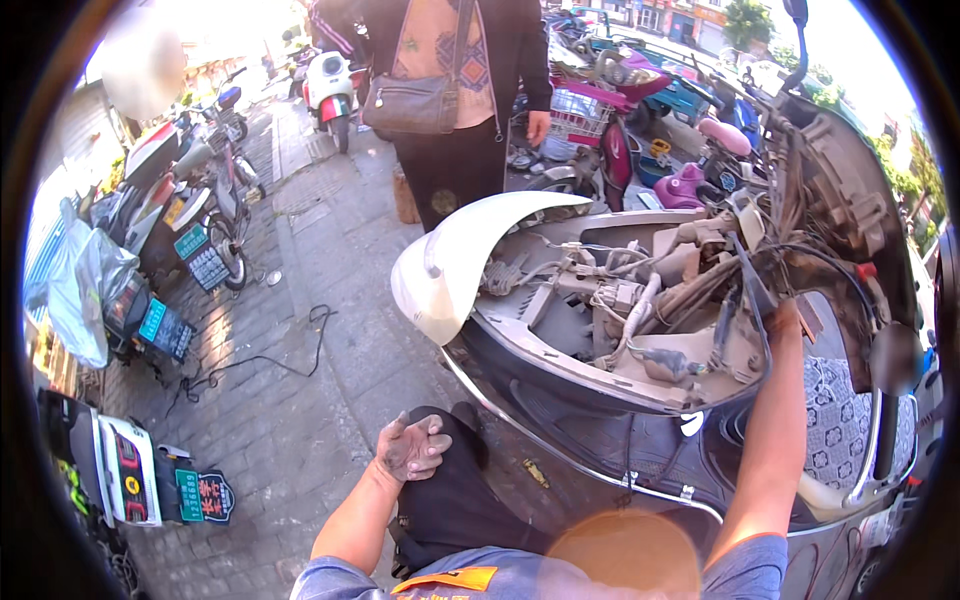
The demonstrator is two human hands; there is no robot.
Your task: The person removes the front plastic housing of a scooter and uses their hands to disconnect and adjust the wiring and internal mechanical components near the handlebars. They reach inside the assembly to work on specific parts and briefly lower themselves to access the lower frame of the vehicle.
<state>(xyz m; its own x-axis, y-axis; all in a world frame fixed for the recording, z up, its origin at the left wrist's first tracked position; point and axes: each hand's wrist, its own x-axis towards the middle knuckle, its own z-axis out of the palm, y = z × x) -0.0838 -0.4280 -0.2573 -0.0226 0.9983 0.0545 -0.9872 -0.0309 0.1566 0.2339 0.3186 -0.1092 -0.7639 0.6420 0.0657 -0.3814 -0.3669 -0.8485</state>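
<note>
A scooter (610, 378) stands in front of me with its front cover off, baring dusty wires and connectors (640, 310). Its white curved fender (450, 262) points to the left. A brown inner panel (850, 190) is raised at the right, with a thick bundle of cables (785, 190) running to it. My right hand (788, 318) reaches in beside these cables, near the panel's lower edge; its fingers are mostly hidden. Over my knee, my left hand (412, 447) is palm up with loosely curled fingers and the thumb apart, and nothing shows in it.
A person with a brown shoulder bag (412, 103) stands just beyond the scooter. Parked two-wheelers (215, 220) line the left side, and more vehicles crowd the back right. A black cable (290, 365) lies on the paving (345, 350). A patterned mat (835, 420) covers part of the scooter at right.
</note>
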